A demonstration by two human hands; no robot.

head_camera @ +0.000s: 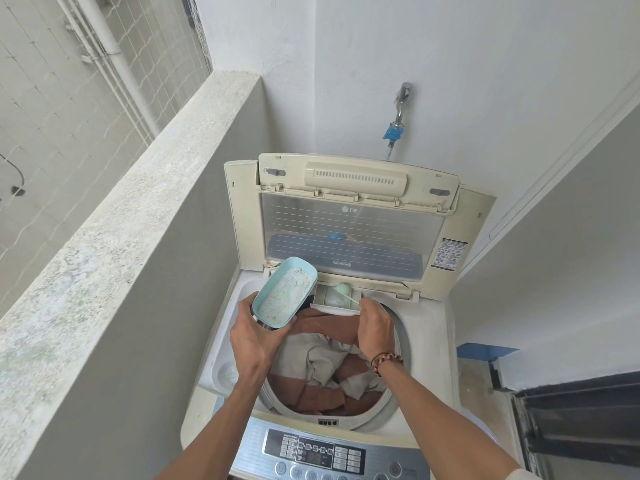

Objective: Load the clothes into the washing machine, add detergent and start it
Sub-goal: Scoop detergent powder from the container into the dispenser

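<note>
A top-loading washing machine stands with its lid folded up. Brown and beige clothes fill the drum. My left hand grips a pale blue detergent box, tilted and full of white powder, over the drum's left rim. My right hand pinches the handle of a small green scoop, whose bowl is turned over the open detergent drawer at the drum's back edge. Powder lies in the drawer.
The control panel with buttons and display runs along the machine's front. A grey concrete ledge borders the left side. A tap with blue tape sticks out of the white wall behind. A dark frame stands at the right.
</note>
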